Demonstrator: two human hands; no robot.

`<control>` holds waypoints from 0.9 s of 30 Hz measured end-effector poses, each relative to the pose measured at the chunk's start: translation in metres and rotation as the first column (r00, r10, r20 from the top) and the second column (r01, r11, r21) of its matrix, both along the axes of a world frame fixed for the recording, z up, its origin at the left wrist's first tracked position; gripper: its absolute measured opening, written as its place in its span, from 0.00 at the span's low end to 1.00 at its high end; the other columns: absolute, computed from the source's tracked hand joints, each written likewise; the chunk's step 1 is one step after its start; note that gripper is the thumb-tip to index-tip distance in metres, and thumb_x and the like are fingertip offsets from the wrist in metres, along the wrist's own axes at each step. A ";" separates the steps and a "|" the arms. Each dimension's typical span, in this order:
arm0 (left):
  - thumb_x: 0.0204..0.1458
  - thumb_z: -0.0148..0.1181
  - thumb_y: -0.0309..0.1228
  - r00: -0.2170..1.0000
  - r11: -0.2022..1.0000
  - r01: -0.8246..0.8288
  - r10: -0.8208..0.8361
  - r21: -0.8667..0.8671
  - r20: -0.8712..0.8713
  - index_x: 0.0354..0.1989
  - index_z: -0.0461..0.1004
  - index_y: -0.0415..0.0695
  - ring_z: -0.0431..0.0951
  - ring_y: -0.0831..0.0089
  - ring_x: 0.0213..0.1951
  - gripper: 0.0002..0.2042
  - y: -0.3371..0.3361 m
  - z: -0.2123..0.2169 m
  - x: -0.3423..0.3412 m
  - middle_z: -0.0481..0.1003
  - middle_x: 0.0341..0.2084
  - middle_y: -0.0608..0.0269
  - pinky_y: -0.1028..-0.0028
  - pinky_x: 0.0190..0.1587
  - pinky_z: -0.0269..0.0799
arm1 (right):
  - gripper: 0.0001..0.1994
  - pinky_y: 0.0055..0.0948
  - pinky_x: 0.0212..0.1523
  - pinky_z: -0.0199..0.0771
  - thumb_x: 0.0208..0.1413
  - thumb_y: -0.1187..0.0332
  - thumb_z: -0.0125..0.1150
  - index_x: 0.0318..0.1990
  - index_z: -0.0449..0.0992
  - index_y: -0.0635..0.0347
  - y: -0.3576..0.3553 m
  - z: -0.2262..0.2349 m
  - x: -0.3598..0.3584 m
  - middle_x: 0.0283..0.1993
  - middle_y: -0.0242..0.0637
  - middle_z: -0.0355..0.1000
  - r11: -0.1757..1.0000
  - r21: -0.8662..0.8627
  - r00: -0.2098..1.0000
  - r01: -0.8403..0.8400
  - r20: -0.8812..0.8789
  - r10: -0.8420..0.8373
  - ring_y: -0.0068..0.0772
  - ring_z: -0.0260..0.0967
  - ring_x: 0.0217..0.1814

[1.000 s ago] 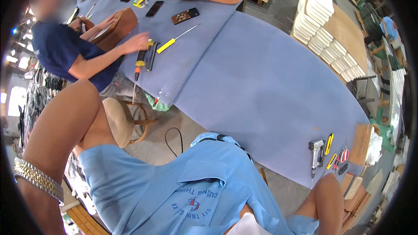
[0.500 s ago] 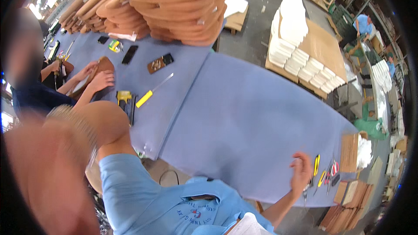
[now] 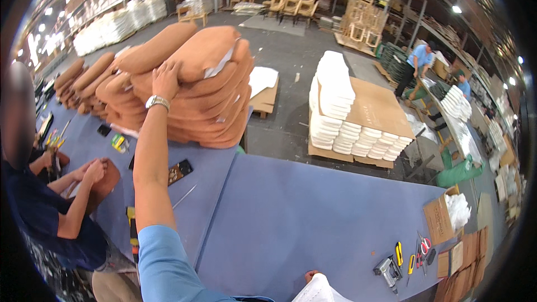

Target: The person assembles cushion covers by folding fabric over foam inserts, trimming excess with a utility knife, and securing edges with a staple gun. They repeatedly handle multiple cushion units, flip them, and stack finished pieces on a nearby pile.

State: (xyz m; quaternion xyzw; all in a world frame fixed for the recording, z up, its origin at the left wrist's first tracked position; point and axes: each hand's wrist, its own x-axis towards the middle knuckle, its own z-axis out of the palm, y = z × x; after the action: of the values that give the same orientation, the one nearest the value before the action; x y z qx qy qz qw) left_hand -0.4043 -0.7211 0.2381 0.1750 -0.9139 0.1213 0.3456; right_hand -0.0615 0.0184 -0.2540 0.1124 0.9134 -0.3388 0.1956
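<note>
My left hand [image 3: 166, 82], with a metal watch [image 3: 158, 101] on the wrist, reaches forward to the big stack of brown padded cushions [image 3: 210, 103]. Its fingers are laid over a cushion near the top of the stack, slightly apart, and do not wrap around it. Only a small part of my right hand [image 3: 311, 275] shows at the table's near edge; white cloth [image 3: 320, 291] hides the rest, so its fingers cannot be made out. A staple gun [image 3: 387, 271] lies farther right on the blue table [image 3: 302, 212].
Yellow-handled cutters [image 3: 399, 253] and red-handled scissors [image 3: 425, 245] lie at right, beside a cardboard box [image 3: 438, 221]. At left a co-worker [image 3: 61, 212] handles a brown piece [image 3: 105, 184]. White pads [image 3: 335, 95] are stacked on a pallet beyond the table.
My left arm has swung from the near left out to the cushion stack, and the hand now touches it. My right hand has drawn back from the tools toward me. The view has tilted up.
</note>
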 end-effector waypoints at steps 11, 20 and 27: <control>0.58 0.65 0.39 0.818 0.879 0.422 -0.475 -0.222 -0.323 0.54 0.79 0.47 0.80 0.56 0.46 0.18 0.141 0.149 0.043 0.82 0.39 0.57 0.57 0.52 0.73 | 0.17 0.38 0.43 0.78 0.55 0.55 0.68 0.40 0.83 0.60 -0.032 0.061 0.007 0.35 0.39 0.81 0.971 -0.127 0.976 0.200 -0.057 -0.209 0.39 0.79 0.35; 0.50 0.74 0.48 0.615 0.639 0.654 -0.761 -0.405 -0.207 0.48 0.83 0.47 0.83 0.58 0.34 0.22 0.331 0.226 0.217 0.83 0.35 0.57 0.66 0.34 0.78 | 0.10 0.25 0.32 0.76 0.64 0.65 0.64 0.43 0.81 0.63 -0.003 0.084 0.024 0.32 0.36 0.79 0.737 -0.624 0.923 0.261 -0.062 -0.379 0.24 0.75 0.31; 0.46 0.77 0.50 0.479 0.477 0.877 -0.866 0.052 -0.143 0.35 0.84 0.43 0.73 0.67 0.19 0.21 0.417 0.113 0.259 0.75 0.18 0.60 0.70 0.25 0.71 | 0.09 0.22 0.32 0.75 0.68 0.67 0.59 0.45 0.79 0.63 0.065 0.173 0.038 0.38 0.34 0.78 0.582 -0.792 0.814 0.183 -0.210 -0.542 0.22 0.75 0.31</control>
State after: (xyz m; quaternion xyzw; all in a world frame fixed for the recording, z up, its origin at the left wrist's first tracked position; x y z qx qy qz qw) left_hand -0.1452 -0.3042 0.3512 -0.2880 -0.8634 -0.1338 0.3920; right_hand -0.0232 0.0833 -0.0807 0.1349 0.6691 -0.7285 -0.0591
